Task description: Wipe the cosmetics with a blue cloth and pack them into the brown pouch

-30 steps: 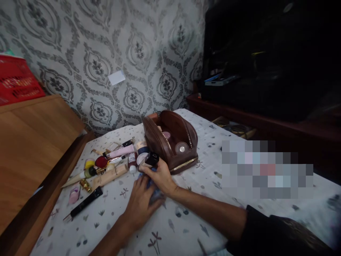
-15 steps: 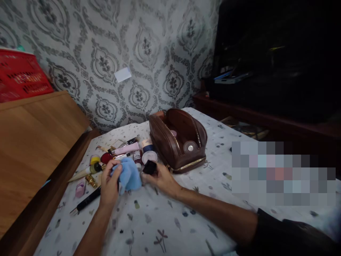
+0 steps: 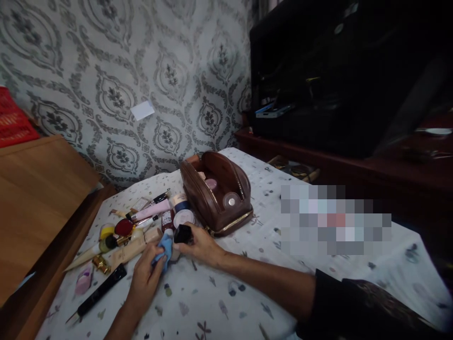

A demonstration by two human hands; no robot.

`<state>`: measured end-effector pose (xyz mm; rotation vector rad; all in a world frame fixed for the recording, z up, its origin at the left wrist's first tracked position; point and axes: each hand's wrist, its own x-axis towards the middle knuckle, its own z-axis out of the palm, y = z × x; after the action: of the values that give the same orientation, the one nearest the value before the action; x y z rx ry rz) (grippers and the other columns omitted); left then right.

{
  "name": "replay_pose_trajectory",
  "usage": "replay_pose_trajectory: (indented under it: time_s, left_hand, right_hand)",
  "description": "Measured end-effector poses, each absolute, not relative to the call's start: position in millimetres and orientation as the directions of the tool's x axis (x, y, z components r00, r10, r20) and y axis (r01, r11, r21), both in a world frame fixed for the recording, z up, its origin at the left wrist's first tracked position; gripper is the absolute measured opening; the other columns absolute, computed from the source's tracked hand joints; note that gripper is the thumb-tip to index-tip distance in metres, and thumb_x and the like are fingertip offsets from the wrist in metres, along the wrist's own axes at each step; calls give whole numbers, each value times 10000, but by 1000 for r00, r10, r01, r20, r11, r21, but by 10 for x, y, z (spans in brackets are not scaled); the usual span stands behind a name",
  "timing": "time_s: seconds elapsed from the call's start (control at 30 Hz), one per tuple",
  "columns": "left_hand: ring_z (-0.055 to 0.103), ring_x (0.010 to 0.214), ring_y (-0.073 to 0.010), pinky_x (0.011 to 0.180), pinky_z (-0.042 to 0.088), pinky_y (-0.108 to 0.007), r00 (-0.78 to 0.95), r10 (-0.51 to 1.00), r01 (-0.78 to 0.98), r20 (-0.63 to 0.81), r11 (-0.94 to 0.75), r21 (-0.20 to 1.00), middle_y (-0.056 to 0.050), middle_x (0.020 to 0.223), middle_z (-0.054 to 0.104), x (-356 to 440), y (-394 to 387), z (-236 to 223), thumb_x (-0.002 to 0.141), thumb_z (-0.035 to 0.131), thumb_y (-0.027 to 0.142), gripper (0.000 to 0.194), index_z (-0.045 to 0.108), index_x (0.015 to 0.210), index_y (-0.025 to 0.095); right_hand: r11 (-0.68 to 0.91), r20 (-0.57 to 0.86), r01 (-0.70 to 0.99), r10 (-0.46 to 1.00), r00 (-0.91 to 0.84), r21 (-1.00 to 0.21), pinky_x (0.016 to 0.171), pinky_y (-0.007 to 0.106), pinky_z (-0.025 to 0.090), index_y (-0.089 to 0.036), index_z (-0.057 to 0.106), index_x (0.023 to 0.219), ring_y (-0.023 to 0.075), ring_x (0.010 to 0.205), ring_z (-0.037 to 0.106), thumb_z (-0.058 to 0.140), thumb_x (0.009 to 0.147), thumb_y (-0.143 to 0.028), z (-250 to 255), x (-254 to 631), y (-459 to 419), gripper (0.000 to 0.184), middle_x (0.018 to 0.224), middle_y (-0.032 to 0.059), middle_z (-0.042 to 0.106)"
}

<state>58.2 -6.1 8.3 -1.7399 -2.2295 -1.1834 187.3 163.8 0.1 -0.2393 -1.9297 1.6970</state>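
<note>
My left hand [image 3: 146, 274] is closed around a bunched light-blue cloth [image 3: 165, 249]. My right hand [image 3: 201, 245] grips a small black-capped bottle [image 3: 182, 234]; its lower part is mostly hidden by fingers and cloth. The cloth is pressed to the bottle's side. Just behind the hands lie a white-lidded jar [image 3: 184, 218], a dark red bottle [image 3: 167, 219] and a pink tube [image 3: 153, 210]. An unzipped brown leather cosmetic bag [image 3: 198, 200] stands beyond my right hand, with a pink item [image 3: 211, 183] inside.
Left of my hands, the patterned white cloth cover [image 3: 191, 302] bears a black tube [image 3: 101, 290], a pink bottle [image 3: 84, 281], a gold item [image 3: 101, 264], a yellow jar [image 3: 107, 231] and brushes. A wooden panel [image 3: 42, 198] borders the left; a dark cabinet [image 3: 318, 174] stands right. One right-hand patch is blurred.
My view has turned to the right. The blue cloth, earlier draped loosely from my left hand, is now bunched smaller and brought against the bottle. My hands are closer together.
</note>
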Motion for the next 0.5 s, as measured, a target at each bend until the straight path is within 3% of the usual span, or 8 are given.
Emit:
replay_pose_trajectory:
  time_s: [0.17,0.33,0.5]
  left_hand:
    - [664,897,-195,795,541,-281,-285,811,894,511,32,448,-51,958,680,622,-159,115,938,528,271,125,607,856,219]
    - [670,941,-197,801,538,-270,-196,834,936,516,1,353,-65,995,680,642,-166,166,946,511,229,132,617,866,223]
    - [648,914,-182,823,516,-261,-133,840,956,526,-31,291,-67,1002,661,615,-190,173,945,520,211,125,620,871,214]
  right_hand:
    - [229,321,-236,490,-811,-944,625,253,417,-212,539,892,141,695,529,733,752,-413,48,1916,1605,312,753,-38,573]
    - [263,305,-187,539,-785,-946,671,265,433,-221,558,955,157,747,545,761,709,-517,83,1928,1607,435,789,-37,583]
    - [228,265,-155,610,-747,-961,783,321,456,-230,538,1013,186,835,574,769,667,-442,77,1876,1644,467,874,-20,604]
